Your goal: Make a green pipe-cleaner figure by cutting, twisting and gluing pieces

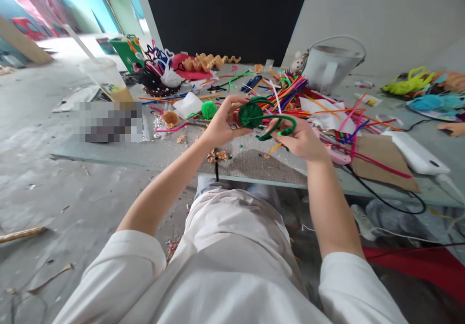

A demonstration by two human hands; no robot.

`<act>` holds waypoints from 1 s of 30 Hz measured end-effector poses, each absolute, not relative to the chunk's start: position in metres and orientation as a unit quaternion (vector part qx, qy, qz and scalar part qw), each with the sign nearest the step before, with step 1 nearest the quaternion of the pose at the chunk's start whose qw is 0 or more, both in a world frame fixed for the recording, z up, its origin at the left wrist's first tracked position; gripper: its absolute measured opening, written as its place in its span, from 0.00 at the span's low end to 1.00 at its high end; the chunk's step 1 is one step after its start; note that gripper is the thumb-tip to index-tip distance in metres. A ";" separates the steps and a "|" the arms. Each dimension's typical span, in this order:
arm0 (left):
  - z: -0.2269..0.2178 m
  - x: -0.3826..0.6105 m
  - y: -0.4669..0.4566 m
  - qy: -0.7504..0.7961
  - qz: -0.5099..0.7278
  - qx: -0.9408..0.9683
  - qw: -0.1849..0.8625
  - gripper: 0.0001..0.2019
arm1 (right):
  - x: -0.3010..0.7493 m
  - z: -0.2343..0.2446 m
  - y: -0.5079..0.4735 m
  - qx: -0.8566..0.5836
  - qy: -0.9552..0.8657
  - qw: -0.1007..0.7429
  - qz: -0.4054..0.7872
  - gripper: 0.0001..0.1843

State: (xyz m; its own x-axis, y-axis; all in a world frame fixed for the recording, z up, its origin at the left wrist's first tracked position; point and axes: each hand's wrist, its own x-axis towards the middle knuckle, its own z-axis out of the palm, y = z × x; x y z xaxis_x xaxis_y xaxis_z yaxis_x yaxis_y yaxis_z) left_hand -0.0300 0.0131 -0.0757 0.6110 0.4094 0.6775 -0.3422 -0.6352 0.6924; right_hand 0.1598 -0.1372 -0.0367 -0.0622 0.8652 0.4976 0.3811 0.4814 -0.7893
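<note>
My left hand [228, 120] grips a dark green ball of wound pipe cleaner [251, 115] between thumb and fingers, above the near part of the table. From the ball, green pipe cleaner strands [286, 120] loop out to the right. My right hand [300, 139] pinches these loops, its thumb and fingers closed on them. Beyond the hands lies a pile of coloured pipe cleaners [290, 92]. A brighter green ball [209, 109] rests on the table just left of my left hand.
A plastic cup with a straw [109, 79] stands left. At the back right is a white watering can or bucket [329, 67]. A pink glue gun [337, 156], a cardboard piece [385, 162] and a white device [417, 152] lie right. Another person's hand [452, 129] shows at the right edge.
</note>
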 end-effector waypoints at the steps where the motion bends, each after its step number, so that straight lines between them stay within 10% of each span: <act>1: -0.076 -0.030 0.013 0.020 0.444 0.789 0.425 0.37 | 0.160 -0.038 -0.136 -0.452 -0.693 0.513 0.227 0.09; 30: -0.075 -0.031 0.008 0.083 0.327 0.790 0.512 0.48 | 0.147 -0.040 -0.129 -0.448 -0.675 0.551 0.201 0.16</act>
